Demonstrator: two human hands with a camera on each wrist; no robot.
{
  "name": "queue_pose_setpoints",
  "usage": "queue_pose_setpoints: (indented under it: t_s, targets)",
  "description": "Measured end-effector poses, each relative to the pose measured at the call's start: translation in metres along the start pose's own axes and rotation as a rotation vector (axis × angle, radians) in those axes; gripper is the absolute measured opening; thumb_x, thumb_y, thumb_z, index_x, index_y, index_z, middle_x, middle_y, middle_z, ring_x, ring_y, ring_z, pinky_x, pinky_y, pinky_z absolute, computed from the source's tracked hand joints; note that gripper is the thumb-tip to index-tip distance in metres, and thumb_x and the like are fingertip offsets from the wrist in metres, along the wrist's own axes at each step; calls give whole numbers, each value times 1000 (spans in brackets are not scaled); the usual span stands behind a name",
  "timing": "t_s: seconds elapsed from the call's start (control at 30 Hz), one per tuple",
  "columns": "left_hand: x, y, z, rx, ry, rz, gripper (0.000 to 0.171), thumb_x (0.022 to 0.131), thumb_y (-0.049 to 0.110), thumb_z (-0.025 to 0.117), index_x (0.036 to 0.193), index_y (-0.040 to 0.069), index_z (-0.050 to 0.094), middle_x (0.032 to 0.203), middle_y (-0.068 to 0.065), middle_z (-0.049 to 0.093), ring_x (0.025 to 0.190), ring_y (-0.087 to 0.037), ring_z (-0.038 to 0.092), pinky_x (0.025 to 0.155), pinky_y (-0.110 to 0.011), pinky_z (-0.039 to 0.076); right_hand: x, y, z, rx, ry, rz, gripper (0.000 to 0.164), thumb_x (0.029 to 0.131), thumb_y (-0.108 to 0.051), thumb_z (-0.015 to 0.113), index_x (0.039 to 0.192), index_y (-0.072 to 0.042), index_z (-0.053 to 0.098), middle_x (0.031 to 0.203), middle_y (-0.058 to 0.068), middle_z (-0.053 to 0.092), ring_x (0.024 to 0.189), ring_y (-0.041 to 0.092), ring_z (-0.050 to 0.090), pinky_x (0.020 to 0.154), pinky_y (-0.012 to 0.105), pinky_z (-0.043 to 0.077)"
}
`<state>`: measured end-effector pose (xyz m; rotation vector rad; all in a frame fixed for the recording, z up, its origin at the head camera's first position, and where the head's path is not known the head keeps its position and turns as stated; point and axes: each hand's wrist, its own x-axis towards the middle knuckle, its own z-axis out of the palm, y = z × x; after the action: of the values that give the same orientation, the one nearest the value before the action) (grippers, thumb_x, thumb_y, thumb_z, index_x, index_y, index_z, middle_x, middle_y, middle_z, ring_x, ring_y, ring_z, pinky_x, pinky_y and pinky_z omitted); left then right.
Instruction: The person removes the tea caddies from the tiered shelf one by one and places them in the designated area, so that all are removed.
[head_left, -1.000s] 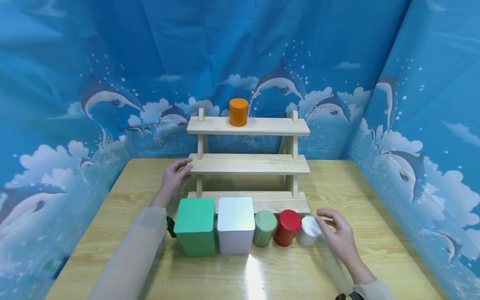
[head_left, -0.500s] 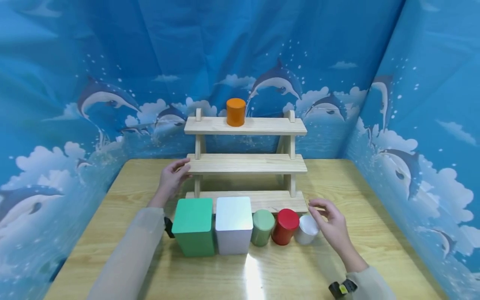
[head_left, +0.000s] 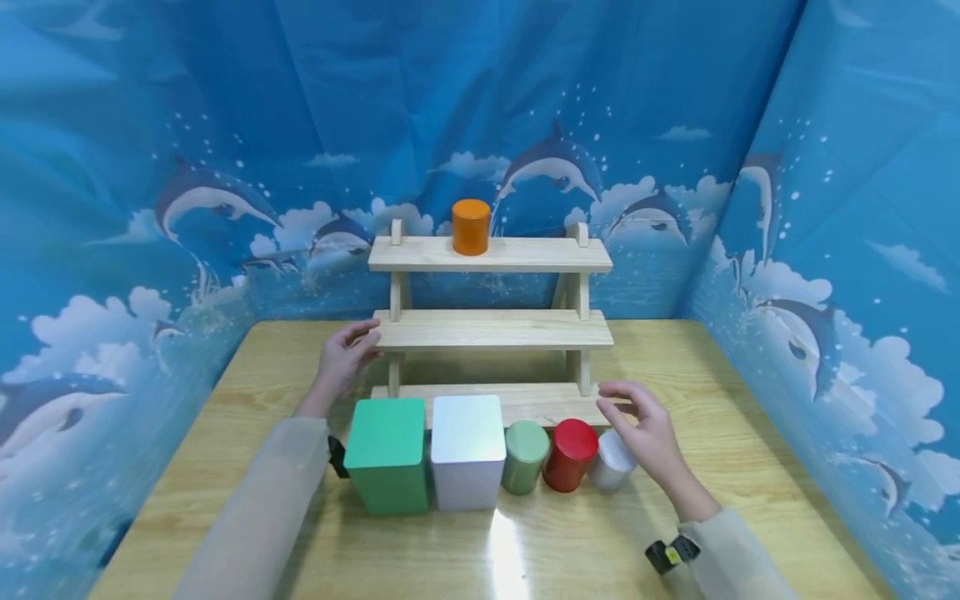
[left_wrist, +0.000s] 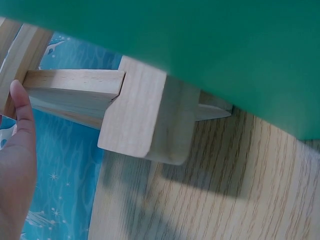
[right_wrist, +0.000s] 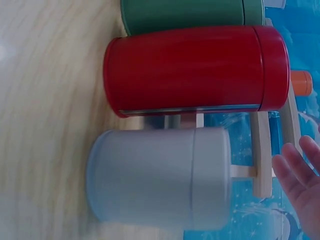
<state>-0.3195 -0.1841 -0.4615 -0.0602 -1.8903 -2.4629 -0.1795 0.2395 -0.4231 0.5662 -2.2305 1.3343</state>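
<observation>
A three-tier wooden display shelf (head_left: 495, 329) stands at the back of the table. My left hand (head_left: 342, 360) holds the left end of its middle board, and in the left wrist view the thumb (left_wrist: 22, 107) presses on the board's edge. My right hand (head_left: 647, 425) hovers over the white canister (head_left: 611, 461) with loosely bent fingers and nothing in them. The canister's top is partly hidden by that hand. To its left, a red canister (head_left: 571, 456) and a pale green canister (head_left: 525, 458) stand in a row. An orange canister (head_left: 470, 227) sits on the top board.
A large green square box (head_left: 387, 454) and a silvery white square box (head_left: 468, 450) stand before the shelf, hiding part of its lowest board. Blue dolphin-print cloth (head_left: 360, 100) lines the back and sides of the wooden table (head_left: 600, 550).
My right hand has moved left and away from me, from the white canister's right side to above it. The left hand keeps its place at the middle board.
</observation>
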Motion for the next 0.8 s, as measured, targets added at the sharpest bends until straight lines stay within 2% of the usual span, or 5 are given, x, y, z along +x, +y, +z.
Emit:
queue_pose_setpoints:
  t_s: [0.23, 0.67, 0.8]
  targets:
    - [1, -2, -1, -31, 4, 5, 45, 89, 11, 64, 128, -6, 49, 124, -15, 47, 82, -10, 61, 71, -24, 55, 9, -7, 4, 16, -35, 7, 19, 82, 10, 64, 101, 7, 62, 101, 24, 60, 91, 34, 56, 77, 18, 51]
    - [-1, 2, 0, 0, -17, -10, 47, 89, 13, 63, 130, -5, 48, 120, -9, 50, 81, -9, 60, 76, -26, 54, 27, -21, 13, 15, -82, -27, 23, 82, 10, 64, 104, 6, 61, 104, 23, 60, 93, 36, 57, 79, 14, 49]
    - [0, 0, 0, 0, -11, -1, 46, 88, 13, 64, 129, -4, 49, 119, -8, 51, 80, -9, 60, 75, -26, 54, 33, -25, 15, -6, -96, -34, 24, 83, 8, 64, 106, 6, 60, 104, 20, 60, 93, 32, 57, 79, 15, 49]
